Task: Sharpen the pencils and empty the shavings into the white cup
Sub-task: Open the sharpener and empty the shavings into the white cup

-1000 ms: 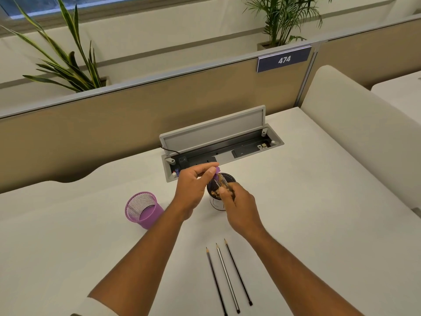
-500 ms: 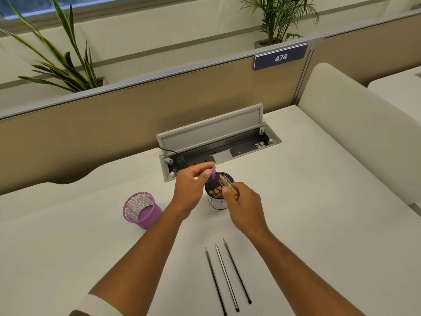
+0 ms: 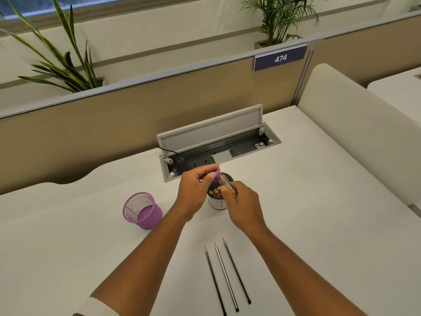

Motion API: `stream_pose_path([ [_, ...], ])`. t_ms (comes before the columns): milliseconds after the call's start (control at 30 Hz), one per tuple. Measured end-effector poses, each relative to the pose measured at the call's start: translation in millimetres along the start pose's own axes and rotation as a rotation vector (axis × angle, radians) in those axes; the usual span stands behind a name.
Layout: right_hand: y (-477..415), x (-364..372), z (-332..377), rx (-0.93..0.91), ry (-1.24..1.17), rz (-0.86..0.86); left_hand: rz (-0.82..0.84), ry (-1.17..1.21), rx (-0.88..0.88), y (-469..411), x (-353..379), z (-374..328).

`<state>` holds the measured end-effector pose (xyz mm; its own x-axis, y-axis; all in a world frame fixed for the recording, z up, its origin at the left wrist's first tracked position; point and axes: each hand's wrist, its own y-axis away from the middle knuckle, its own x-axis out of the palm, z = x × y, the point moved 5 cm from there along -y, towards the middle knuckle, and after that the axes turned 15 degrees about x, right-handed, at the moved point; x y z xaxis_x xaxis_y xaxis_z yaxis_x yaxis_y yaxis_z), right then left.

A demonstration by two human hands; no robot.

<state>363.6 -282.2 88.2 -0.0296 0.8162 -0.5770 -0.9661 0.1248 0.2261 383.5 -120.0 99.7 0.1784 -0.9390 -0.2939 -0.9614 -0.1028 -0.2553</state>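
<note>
A white cup [image 3: 216,203] stands mid-desk with brown shavings [image 3: 215,192] inside. Over its mouth my left hand [image 3: 196,190] pinches the purple sharpener piece [image 3: 217,173]. My right hand [image 3: 245,206] holds the clear shavings container [image 3: 227,184], tilted over the cup and touching the purple part. Three sharpened black pencils [image 3: 227,274] lie side by side on the desk near me, points facing away.
A purple mesh pencil holder [image 3: 142,210] stands left of the cup. Behind it an open grey cable box [image 3: 218,142] is set into the white desk [image 3: 319,224]. A tan partition runs along the back; a padded divider stands at the right.
My hands stay over the cup; the clear container has shifted slightly in my right hand and sits close against the purple piece. The camera view moved a little.
</note>
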Motion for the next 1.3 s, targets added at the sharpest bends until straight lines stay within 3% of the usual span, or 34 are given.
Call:
stream_pose_path([
  [367, -4.8, -8.1, -2.8, -0.005, -0.015, -0.046, -0.132, -0.189, -0.044, 5.1, -36.7, 25.2],
  [567, -3.8, -8.0, -2.0, -0.024, 0.001, -0.026, 0.029, -0.507, -0.092, 19.1, -37.5, 45.7],
  [733, -4.9, -10.2, -2.3, -0.035, 0.021, -0.027, 0.170, -0.542, -0.242, 35.2, -34.8, 62.1],
  [900, -4.6, -10.0, -4.6, -0.032, 0.024, -0.012, 0.400, -0.628, -0.263, 46.7, -24.7, 71.8],
  [1167, -2.8, -7.6, -7.1, -0.045, 0.029, 0.007, 0.491, -0.634, -0.270, 41.5, -24.4, 75.4],
  [1300, -3.5, -10.2, -8.8, -0.051, 0.021, 0.005, 0.412, -0.635, -0.207, 41.6, -28.1, 72.7],
])
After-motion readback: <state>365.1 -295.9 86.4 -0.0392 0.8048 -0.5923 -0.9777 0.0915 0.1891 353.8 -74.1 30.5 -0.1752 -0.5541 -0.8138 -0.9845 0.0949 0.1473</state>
